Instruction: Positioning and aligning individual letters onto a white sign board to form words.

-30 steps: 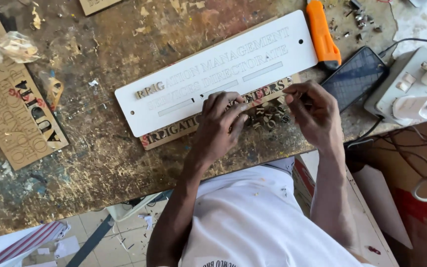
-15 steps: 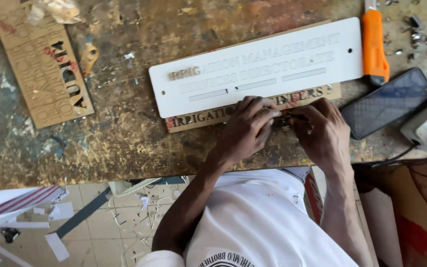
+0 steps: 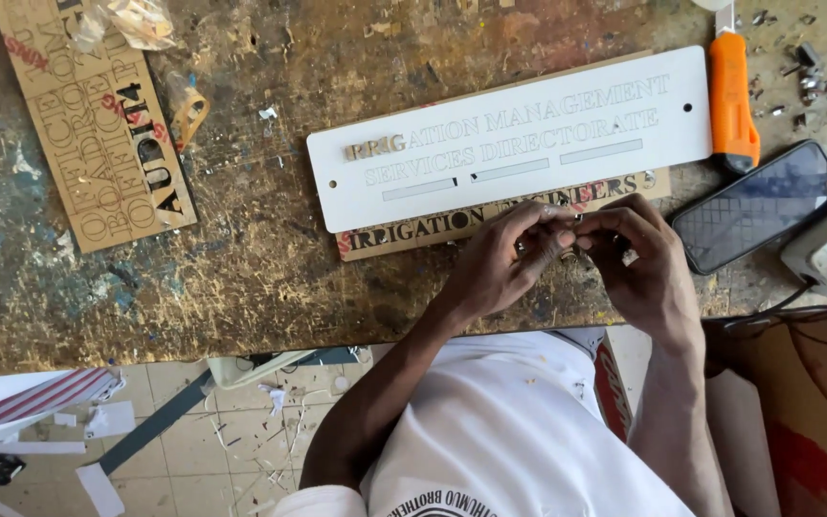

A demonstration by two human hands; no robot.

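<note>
— What lies around the hands?

— A white sign plate with cut-out lettering lies on the worn desk, and a brown board strip with dark letters sticks out from under its near edge. An orange knife rests at the plate's right end, a dark phone just below it, and small metal bits beyond. Far left is a second brown letter board. The hands cover the right part of the strip.

— And the hands?

— The left hand and right hand meet fingertip to fingertip over the strip's near edge. Both grips are pinched on a small piece, too tiny to make out, so I cannot tell which way it points.

— Anything changed?

— Half a second ago the fingers were down on the strip; now they are lifted slightly and drawn together. The plate has not shifted against the strip.

— How does the plate lie?

— Long axis left to right, its right end tilted slightly away from the person.
</note>
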